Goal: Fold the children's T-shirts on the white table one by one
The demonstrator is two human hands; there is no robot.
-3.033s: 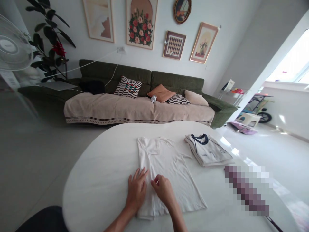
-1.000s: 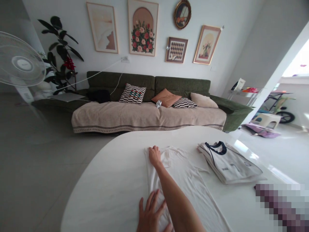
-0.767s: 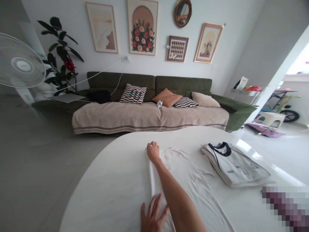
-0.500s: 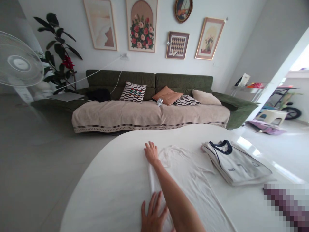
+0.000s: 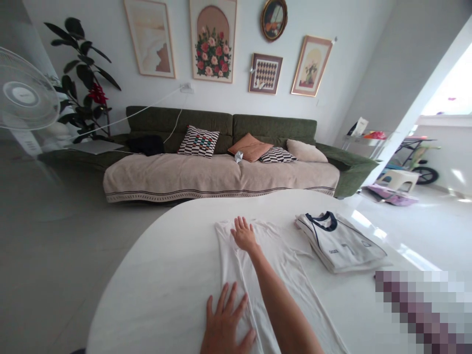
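Observation:
A white T-shirt (image 5: 283, 275) lies spread on the white table, with a long crease or folded edge running down its left part. My right hand (image 5: 244, 236) rests palm down on the upper left of the shirt, fingers stretched out. Closer to me, my left hand (image 5: 224, 319) is spread flat over the shirt's left edge, partly cut off by the bottom of the view. Neither hand grips anything. My right forearm covers a strip of the shirt's middle. To the right is a folded white jersey (image 5: 346, 246) with a dark collar, on top of other folded cloth.
The round-edged white table (image 5: 147, 285) fills the foreground. A green sofa (image 5: 273, 128) with cushions and a beige cover (image 5: 177, 177) stands behind it. At the left are a fan (image 5: 25, 93) and a plant (image 5: 86, 73). A pixelated patch (image 5: 416, 305) hides the lower right.
My right hand has moved right, from the shirt's left edge onto its upper part. My left hand reaches slightly further into view. The camera view has shifted a little.

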